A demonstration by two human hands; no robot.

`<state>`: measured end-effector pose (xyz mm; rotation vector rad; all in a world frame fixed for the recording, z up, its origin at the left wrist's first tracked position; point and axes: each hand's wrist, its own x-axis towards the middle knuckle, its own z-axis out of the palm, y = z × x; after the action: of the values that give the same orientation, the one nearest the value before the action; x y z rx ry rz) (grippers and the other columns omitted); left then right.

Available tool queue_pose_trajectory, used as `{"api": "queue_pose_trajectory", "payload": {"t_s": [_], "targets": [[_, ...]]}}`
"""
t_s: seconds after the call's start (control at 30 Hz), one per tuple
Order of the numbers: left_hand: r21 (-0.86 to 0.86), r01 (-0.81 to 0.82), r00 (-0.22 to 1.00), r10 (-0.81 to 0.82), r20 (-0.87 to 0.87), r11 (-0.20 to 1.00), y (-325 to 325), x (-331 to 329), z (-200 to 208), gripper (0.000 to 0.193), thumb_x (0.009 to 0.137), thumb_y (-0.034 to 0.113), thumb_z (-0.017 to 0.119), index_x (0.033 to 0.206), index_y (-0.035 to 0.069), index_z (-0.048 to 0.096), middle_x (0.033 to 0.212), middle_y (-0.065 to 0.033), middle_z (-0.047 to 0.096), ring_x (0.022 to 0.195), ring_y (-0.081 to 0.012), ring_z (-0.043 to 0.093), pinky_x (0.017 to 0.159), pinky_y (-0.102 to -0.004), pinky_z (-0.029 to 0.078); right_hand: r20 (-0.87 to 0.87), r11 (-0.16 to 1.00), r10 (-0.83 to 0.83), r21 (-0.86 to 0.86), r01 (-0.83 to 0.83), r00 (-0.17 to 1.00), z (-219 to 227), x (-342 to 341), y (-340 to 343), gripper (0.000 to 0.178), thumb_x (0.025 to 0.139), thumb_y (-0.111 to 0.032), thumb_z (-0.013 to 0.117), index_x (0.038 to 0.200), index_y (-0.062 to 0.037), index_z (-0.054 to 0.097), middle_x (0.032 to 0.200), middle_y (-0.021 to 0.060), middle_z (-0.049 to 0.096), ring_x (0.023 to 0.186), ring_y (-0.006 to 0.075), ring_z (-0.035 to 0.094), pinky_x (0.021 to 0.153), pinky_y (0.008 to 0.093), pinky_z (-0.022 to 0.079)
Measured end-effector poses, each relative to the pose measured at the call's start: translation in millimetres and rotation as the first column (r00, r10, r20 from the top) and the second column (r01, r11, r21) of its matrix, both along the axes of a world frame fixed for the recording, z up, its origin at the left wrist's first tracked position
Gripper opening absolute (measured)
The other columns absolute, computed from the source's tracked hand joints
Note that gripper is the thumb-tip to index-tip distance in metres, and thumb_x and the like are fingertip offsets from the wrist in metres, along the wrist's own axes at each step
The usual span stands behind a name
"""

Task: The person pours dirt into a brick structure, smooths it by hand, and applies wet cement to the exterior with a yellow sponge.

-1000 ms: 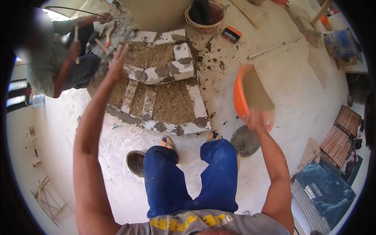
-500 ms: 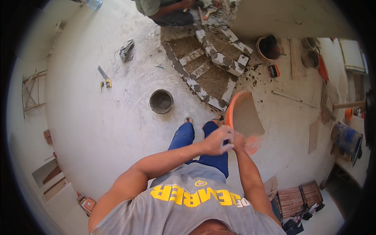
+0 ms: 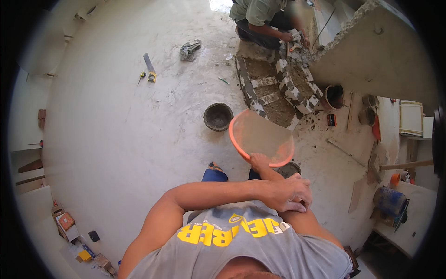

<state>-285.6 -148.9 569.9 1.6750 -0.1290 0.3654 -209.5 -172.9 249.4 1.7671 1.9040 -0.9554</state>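
Grey fabric, a shirt (image 3: 232,249), lies nearest, on the near side of the orange-rimmed basin (image 3: 239,148). Nearer than the basin, the left hand (image 3: 290,193) rests across the right arm (image 3: 304,223), its fingers loosely curled over it. The right hand (image 3: 260,162) grips the basin's near rim, which holds the basin tilted above the floor, ahead of the body. A round dark tub (image 3: 290,169) shows just past the basin's near right edge. Left of the basin stands a dark bucket (image 3: 218,117), grey-crusted inside. Beyond the basin, white blocks (image 3: 265,82) with grey mortar frame brown fill. Farther off and left of the basin lie a handsaw (image 3: 149,69) and a crumpled cloth (image 3: 189,50). Farthest beyond the basin, a co-worker (image 3: 260,14) crouches at the blocks' far end.
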Motion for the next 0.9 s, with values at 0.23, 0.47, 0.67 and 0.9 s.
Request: {"api": "queue_pose_trajectory", "payload": {"t_s": [0.23,0.47,0.67,0.9], "targets": [[0.249,-0.257,0.963,0.271,-0.019,0.934,46.7,-166.8,36.6,0.008,0.094,0.021,0.077,0.095,0.013,0.075,0.093,0.0019,0.070,0.102,-0.0231,0.055,0.095,-0.0397,0.040,-0.092,0.921,0.370,0.167,-0.352,0.924,20.5,-187.7,66.6,0.015,0.092,-0.011,0.068,0.095,-0.0112,0.083,0.102,0.0116,0.082,0.096,0.0315,0.079,0.080,0.0463,0.063],[0.139,-0.385,0.915,0.397,-0.068,0.912,113.5,-304.4,27.3,0.008,0.090,0.021,0.079,0.092,0.013,0.078,0.094,0.0017,0.074,0.102,-0.0213,0.058,0.098,-0.0406,0.038,-0.128,0.839,0.527,0.237,-0.489,0.840,1.6,-339.1,152.9,0.015,0.092,-0.011,0.068,0.094,-0.0112,0.083,0.101,0.0116,0.082,0.096,0.0311,0.079,0.079,0.0458,0.062],[0.169,-0.419,0.898,0.435,-0.067,0.892,234.2,-371.2,-2.5,0.006,0.092,0.016,0.077,0.096,0.012,0.075,0.093,0.0013,0.072,0.100,-0.0225,0.059,0.097,-0.0385,0.040,-0.141,0.887,0.442,0.219,-0.407,0.886,-65.9,-417.2,246.2,0.014,0.092,-0.012,0.068,0.093,-0.0113,0.083,0.101,0.0116,0.081,0.096,0.0307,0.079,0.079,0.0454,0.062],[0.178,-0.123,0.934,0.175,-0.313,0.976,412.6,-448.8,-44.5,0.004,0.092,0.013,0.076,0.096,0.012,0.076,0.090,0.0018,0.070,0.095,-0.0225,0.056,0.092,-0.0386,0.039,-0.210,0.974,0.211,0.132,-0.186,0.955,-128.9,-506.4,362.6,0.014,0.092,-0.012,0.068,0.092,-0.0113,0.082,0.101,0.0116,0.081,0.096,0.0303,0.079,0.079,0.0449,0.062]]}}
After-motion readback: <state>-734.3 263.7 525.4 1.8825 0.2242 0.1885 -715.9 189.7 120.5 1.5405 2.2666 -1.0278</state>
